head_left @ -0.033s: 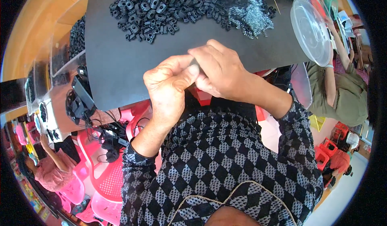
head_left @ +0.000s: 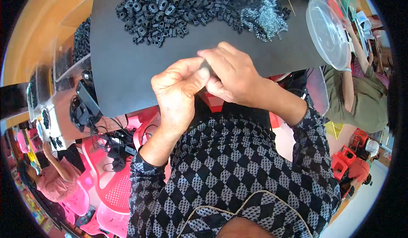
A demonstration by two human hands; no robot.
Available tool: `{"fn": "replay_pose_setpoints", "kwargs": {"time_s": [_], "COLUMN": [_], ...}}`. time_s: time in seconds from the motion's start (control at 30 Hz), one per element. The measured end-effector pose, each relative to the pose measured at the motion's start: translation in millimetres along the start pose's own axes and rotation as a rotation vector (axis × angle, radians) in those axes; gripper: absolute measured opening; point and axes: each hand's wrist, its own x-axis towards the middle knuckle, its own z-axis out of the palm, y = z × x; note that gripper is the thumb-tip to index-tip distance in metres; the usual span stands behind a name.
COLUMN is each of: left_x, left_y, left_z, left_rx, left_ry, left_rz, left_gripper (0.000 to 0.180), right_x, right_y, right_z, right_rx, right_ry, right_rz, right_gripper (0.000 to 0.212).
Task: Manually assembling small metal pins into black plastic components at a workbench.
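Observation:
My left hand (head_left: 176, 89) and my right hand (head_left: 233, 74) meet over the near edge of the dark table (head_left: 127, 68). Pinched between their fingertips is a small dark piece (head_left: 205, 63), mostly covered by fingers, so its full shape is hidden. My left thumb presses against it, and the right fingers close round its other side. Beyond my hands lies a large heap of small black plastic parts with holes (head_left: 165, 12). At that heap's right end sits a tangle of small silvery coil springs (head_left: 270, 21).
A clear round plastic lid (head_left: 327, 34) lies at the table's right edge. To the left are a clear bin of black parts (head_left: 80, 40), black cables (head_left: 80, 110) and pink chairs (head_left: 114, 191). Other people sit at left (head_left: 59, 178) and right (head_left: 361, 97).

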Motion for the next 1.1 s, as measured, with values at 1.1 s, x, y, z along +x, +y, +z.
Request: {"fn": "replay_pose_setpoints", "kwargs": {"time_s": [1.1], "left_x": [-2], "left_y": [66], "left_z": [71], "left_rx": [0.326], "left_ry": [-0.092], "left_rz": [0.031], "left_gripper": [0.022], "right_x": [85], "right_y": [229], "right_z": [-312], "right_rx": [-0.102], "right_ry": [0.421], "right_rz": [0.907], "right_gripper": [0.027]}}
